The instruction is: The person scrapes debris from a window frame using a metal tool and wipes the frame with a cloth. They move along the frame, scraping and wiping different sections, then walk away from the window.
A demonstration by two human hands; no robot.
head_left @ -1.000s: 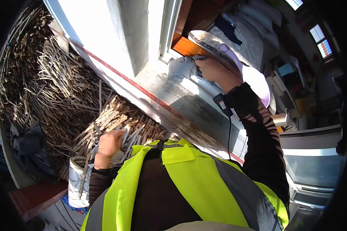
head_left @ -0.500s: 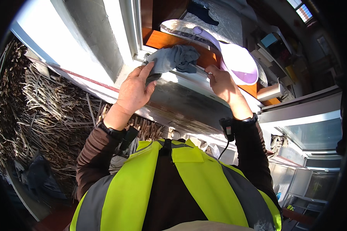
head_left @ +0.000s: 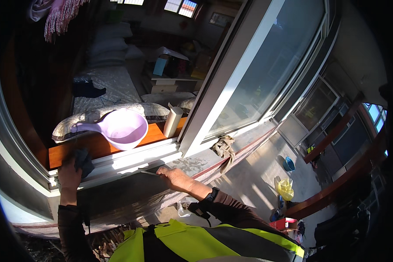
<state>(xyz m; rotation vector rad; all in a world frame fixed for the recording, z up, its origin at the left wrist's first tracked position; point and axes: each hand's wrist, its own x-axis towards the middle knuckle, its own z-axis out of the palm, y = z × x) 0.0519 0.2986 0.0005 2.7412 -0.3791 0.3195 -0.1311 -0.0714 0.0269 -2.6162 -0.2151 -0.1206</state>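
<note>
At the left end of the white window track [head_left: 113, 165], my left hand [head_left: 69, 178] is in shadow, its fingers closed on a dark grey cloth [head_left: 84, 163]. How the fingers grip it is partly hidden. My right hand [head_left: 175, 179] is closed round a thin pale stick [head_left: 150, 173], which points left over the outer ledge, just below the track. What kind of tool it is cannot be made out. Just inside the window, a lilac water dipper [head_left: 125, 131] rests on the orange-brown wooden sill [head_left: 155, 136], its handle toward the left.
Right of the dipper stands a cream cylinder [head_left: 174, 122]. A glazed window sash [head_left: 244, 70] rises on the right, with a checked rag [head_left: 225, 147] on the ledge beside it. Farther right, the floor holds a blue basin [head_left: 289, 164] and a yellow plastic bag [head_left: 286, 189].
The view has swung right, bringing the room and yard into sight. My left hand stays with the cloth at the track's left end. The stick in my right hand now shows clearly.
</note>
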